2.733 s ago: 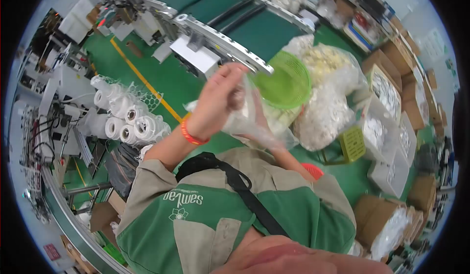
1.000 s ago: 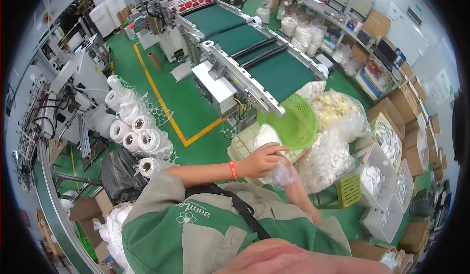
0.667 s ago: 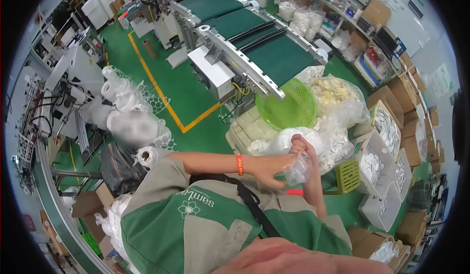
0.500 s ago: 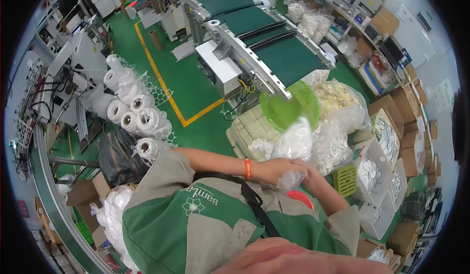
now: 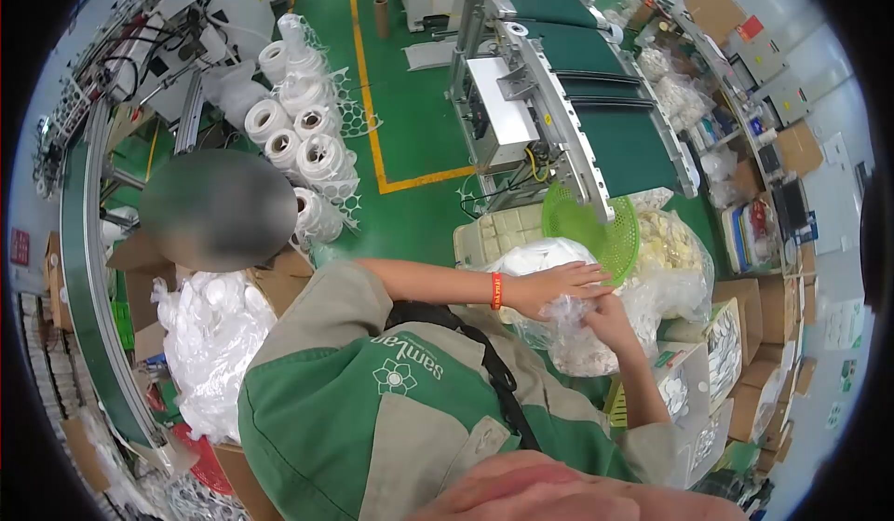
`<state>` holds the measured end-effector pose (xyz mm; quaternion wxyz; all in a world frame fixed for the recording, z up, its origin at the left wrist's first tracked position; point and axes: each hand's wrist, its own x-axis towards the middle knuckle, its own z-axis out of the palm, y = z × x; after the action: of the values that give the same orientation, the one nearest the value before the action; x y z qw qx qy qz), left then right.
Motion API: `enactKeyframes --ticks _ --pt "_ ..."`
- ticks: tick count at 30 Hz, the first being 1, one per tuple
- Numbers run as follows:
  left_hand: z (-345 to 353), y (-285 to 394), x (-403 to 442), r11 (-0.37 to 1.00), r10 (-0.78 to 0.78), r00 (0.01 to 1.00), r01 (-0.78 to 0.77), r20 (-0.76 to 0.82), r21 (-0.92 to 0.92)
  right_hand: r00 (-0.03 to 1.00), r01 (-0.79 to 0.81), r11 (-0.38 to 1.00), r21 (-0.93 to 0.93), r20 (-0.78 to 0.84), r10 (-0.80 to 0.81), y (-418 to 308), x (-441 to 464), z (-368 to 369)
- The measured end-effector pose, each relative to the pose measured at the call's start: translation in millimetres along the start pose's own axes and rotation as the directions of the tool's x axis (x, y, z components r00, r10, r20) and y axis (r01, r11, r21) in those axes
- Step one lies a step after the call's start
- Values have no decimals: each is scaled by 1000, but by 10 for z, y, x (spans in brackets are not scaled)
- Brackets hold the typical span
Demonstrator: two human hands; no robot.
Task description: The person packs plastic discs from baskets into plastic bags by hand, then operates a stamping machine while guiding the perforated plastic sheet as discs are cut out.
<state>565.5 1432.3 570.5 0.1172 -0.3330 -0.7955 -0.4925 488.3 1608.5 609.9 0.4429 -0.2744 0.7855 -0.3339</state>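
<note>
A clear plastic bag with white contents (image 5: 540,257) bulges just beyond my left hand (image 5: 549,290). That hand lies across the bag with its fingers stretched out to the right, a red band around its wrist. My right hand (image 5: 610,324) is closed on the bag's gathered plastic (image 5: 564,312), close under the left fingers. Below the hands is more clear plastic with small white pieces (image 5: 582,349); I cannot tell whether it belongs to the same bag. A green perforated basket (image 5: 619,228) stands behind, partly hidden by the bag.
A conveyor (image 5: 633,144) stands ahead. Bags of yellowish pieces (image 5: 672,246) and white bins (image 5: 684,428) lie to the right. White rolls (image 5: 326,158) stack at the left, near a bag of white items (image 5: 219,335). A blurred oval covers part of the left side.
The view has shifted, so the surroundings appear further right and lower. My left hand has gone from wrapping the bag's neck to lying stretched across it. The bag has turned between my hands.
</note>
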Motion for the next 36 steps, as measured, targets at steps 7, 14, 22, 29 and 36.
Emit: enactKeyframes --ticks 7,14,22,29,36 --pt "-89 116 83 966 -218 970 230 -111 116 947 267 797 -541 -5 -321 -659 -66 54" --pt "-36 -77 -58 972 -223 932 233 -285 2 880 388 779 -492 -55 -472 -934 -223 113" --pt "-36 43 35 914 -345 904 262 -251 -310 672 348 641 -684 -295 -680 -574 -70 222" --pt "-251 294 235 944 -169 907 261 -387 200 567 613 613 498 -818 97 -230 154 445" --pt "-242 147 376 888 61 968 59 -242 457 732 643 264 719 -679 65 -167 -13 490"
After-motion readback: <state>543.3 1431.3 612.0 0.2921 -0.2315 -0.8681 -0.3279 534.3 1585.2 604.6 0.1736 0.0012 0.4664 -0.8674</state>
